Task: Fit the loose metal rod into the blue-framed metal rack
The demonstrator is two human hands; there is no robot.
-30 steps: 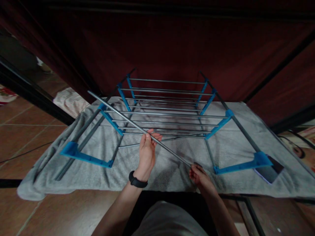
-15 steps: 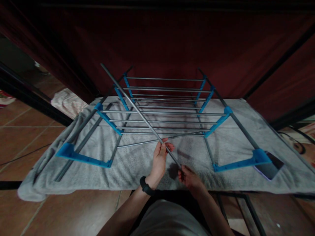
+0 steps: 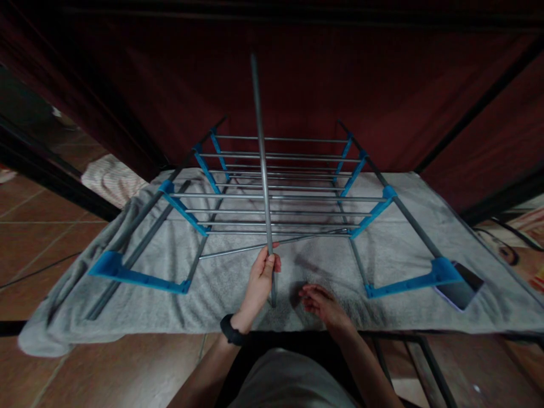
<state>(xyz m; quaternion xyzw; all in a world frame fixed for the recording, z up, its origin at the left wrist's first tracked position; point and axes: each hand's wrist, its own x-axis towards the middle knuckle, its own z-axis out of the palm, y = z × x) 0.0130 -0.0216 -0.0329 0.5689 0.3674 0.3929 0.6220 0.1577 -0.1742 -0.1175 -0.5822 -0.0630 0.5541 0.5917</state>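
My left hand [image 3: 260, 277] is closed around a grey metal tube [image 3: 264, 170] near its lower end. The tube stands nearly upright in view, its far end rising in front of the dark red panel. To the right, my right hand [image 3: 321, 304] is off the tube, fingers loosely apart with nothing in them. Beyond both hands lies a drying rack frame of grey tubes and rods with blue plastic brackets [image 3: 142, 277]. At its near end one thin rod [image 3: 232, 251] lies slanted between the side tubes, passing behind my left hand.
A grey towel [image 3: 323, 255] covers the surface under the rack. At the right, a phone [image 3: 463, 286] lies partly beneath a blue bracket. Behind stands a dark red panel [image 3: 297, 73]. A loose tube [image 3: 140, 249] rests along the left side.
My right hand has let go of the tube's lower end. The tube has swung from a leftward slant to nearly upright in my left hand, which has shifted slightly left.
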